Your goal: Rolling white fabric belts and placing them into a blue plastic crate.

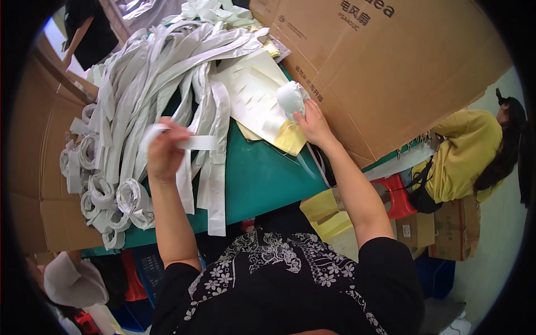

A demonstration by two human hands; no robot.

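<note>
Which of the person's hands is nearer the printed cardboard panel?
The right hand, holding a rounded white bundle, is beside the printed panel; the left hand is by the long white strips.

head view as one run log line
left hand: holds white strip, blurred | right hand: holds white bundle | grey-white strips: heaped on green table

Large cardboard box (385, 72), red stool (397, 195), person in yellow top (463, 159)
</note>
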